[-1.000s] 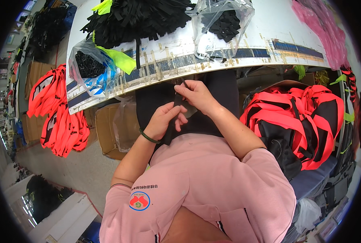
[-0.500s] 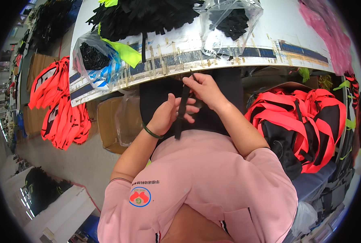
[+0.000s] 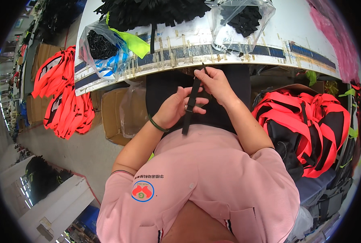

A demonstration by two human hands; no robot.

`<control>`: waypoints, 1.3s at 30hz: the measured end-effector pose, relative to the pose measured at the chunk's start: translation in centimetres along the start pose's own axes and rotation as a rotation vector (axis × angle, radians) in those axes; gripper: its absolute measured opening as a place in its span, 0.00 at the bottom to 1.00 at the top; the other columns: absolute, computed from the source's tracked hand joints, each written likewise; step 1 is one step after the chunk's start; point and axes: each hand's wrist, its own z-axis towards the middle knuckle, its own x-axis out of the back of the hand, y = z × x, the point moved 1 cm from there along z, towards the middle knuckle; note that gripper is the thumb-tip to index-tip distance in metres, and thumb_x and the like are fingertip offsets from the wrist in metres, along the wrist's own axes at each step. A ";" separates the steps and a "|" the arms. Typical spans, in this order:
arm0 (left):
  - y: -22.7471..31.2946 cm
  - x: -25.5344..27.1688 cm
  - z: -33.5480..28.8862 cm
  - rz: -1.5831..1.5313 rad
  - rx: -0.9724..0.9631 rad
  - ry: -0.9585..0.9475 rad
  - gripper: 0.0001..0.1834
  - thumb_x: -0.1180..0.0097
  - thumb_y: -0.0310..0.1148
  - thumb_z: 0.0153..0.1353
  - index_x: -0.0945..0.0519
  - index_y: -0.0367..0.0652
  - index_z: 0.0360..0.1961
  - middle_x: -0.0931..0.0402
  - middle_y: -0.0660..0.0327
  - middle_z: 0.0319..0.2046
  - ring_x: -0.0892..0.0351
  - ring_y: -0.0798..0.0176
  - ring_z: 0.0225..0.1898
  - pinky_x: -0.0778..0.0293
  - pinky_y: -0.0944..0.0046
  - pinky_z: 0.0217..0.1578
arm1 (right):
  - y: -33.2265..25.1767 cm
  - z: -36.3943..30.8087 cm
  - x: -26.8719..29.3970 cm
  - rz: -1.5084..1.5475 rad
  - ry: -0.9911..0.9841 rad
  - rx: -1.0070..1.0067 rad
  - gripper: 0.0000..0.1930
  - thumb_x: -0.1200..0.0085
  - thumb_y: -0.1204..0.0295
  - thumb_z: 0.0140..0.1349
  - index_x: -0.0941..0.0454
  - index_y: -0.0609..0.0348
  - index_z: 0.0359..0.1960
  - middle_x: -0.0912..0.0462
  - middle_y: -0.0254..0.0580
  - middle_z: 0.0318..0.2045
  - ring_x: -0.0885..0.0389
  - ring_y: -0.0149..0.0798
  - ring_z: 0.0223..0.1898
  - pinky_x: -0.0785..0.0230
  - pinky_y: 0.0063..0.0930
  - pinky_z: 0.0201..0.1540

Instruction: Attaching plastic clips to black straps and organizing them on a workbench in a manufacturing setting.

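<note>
A narrow black webbing strap [image 3: 193,94] hangs slantwise between my hands, in front of my lap. My right hand [image 3: 216,83] pinches its upper end between thumb and fingers, and a thin dark tip sticks up past them. Lower down, the strap runs across the loosely bent fingers of my left hand [image 3: 173,107], which steadies it. A small dark piece like a slide buckle sits on the strap by those fingers; its details are too small to make out. The loose lower end hangs towards my shirt.
Ahead is a white table [image 3: 180,60] with a taped edge, bearing a heap of black strips [image 3: 148,14] and clear bags [image 3: 245,24] of black pieces. Orange-and-black strapped items [image 3: 306,125] are piled at right; orange bundles [image 3: 65,95] hang at left near a cardboard box [image 3: 112,117].
My view has shifted slightly, so the table and hands appear moved. Both hands keep the strap; my left thumb has come nearer to it.
</note>
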 end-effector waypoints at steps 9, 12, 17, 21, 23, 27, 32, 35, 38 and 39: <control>-0.9 1.2 -0.4 -0.041 0.035 0.105 0.17 0.52 0.34 0.64 0.34 0.39 0.52 0.23 0.54 0.39 0.20 0.60 0.40 0.28 0.63 0.45 | 0.0 0.1 0.6 0.055 0.077 0.090 0.13 0.45 0.62 0.60 0.27 0.56 0.23 0.29 0.27 0.17 0.39 0.20 0.15 0.48 0.16 0.17; -0.9 1.1 -0.5 -0.162 0.069 0.058 0.16 0.55 0.34 0.66 0.34 0.39 0.51 0.23 0.53 0.41 0.20 0.59 0.40 0.27 0.60 0.45 | 0.0 0.0 0.5 0.075 0.083 0.090 0.13 0.45 0.62 0.60 0.26 0.56 0.23 0.29 0.27 0.17 0.40 0.19 0.15 0.49 0.15 0.17; -1.3 1.4 -0.6 -0.254 0.071 -0.001 0.16 0.58 0.35 0.67 0.34 0.38 0.51 0.24 0.50 0.43 0.19 0.57 0.39 0.28 0.53 0.48 | -0.1 -0.1 0.2 0.091 0.079 0.093 0.11 0.46 0.63 0.60 0.26 0.55 0.24 0.29 0.27 0.17 0.40 0.18 0.14 0.51 0.14 0.16; -1.4 1.6 -0.5 -0.360 0.043 -0.082 0.16 0.60 0.36 0.67 0.34 0.36 0.51 0.24 0.47 0.44 0.19 0.55 0.38 0.29 0.50 0.50 | 0.0 -0.1 0.2 0.090 0.071 0.090 0.12 0.45 0.63 0.60 0.26 0.56 0.24 0.29 0.27 0.17 0.41 0.18 0.14 0.51 0.13 0.16; -1.4 1.6 -0.5 -0.382 0.042 -0.091 0.17 0.60 0.36 0.68 0.34 0.36 0.51 0.24 0.46 0.44 0.19 0.55 0.37 0.29 0.49 0.51 | 0.0 0.0 0.2 0.092 0.070 0.084 0.12 0.45 0.63 0.60 0.26 0.56 0.24 0.29 0.27 0.17 0.41 0.18 0.15 0.51 0.13 0.16; -1.3 1.6 -0.5 -0.391 0.049 -0.083 0.17 0.63 0.39 0.68 0.32 0.36 0.49 0.24 0.47 0.42 0.19 0.54 0.38 0.28 0.52 0.48 | 0.1 0.1 0.1 0.079 0.063 0.081 0.11 0.47 0.64 0.61 0.26 0.55 0.24 0.28 0.27 0.17 0.39 0.18 0.13 0.50 0.13 0.15; -1.0 1.1 -0.2 -0.430 0.076 -0.065 0.18 0.63 0.40 0.68 0.30 0.37 0.48 0.23 0.47 0.41 0.19 0.54 0.36 0.27 0.56 0.44 | 0.1 0.0 0.0 0.075 0.068 0.092 0.12 0.46 0.64 0.61 0.27 0.55 0.23 0.29 0.27 0.16 0.40 0.18 0.13 0.51 0.13 0.15; -1.2 1.0 -0.3 -0.379 0.107 -0.040 0.17 0.63 0.40 0.68 0.30 0.36 0.46 0.23 0.47 0.39 0.20 0.55 0.34 0.26 0.59 0.41 | 0.4 -0.1 -0.2 0.063 0.077 0.084 0.12 0.46 0.64 0.61 0.27 0.55 0.23 0.29 0.26 0.16 0.41 0.17 0.13 0.52 0.12 0.15; -1.2 1.0 -0.3 -0.239 0.056 0.024 0.12 0.59 0.36 0.67 0.29 0.37 0.39 0.23 0.50 0.32 0.20 0.58 0.29 0.24 0.65 0.34 | 0.7 0.1 -0.4 0.029 0.029 0.092 0.11 0.47 0.63 0.62 0.25 0.56 0.26 0.28 0.27 0.19 0.40 0.17 0.15 0.52 0.12 0.16; -1.4 1.1 -0.2 -0.238 0.057 0.008 0.12 0.59 0.36 0.67 0.29 0.37 0.39 0.23 0.50 0.32 0.20 0.58 0.29 0.24 0.65 0.34 | 0.5 0.0 -0.3 0.016 0.011 0.102 0.10 0.47 0.64 0.62 0.24 0.57 0.29 0.28 0.28 0.20 0.36 0.18 0.18 0.46 0.12 0.19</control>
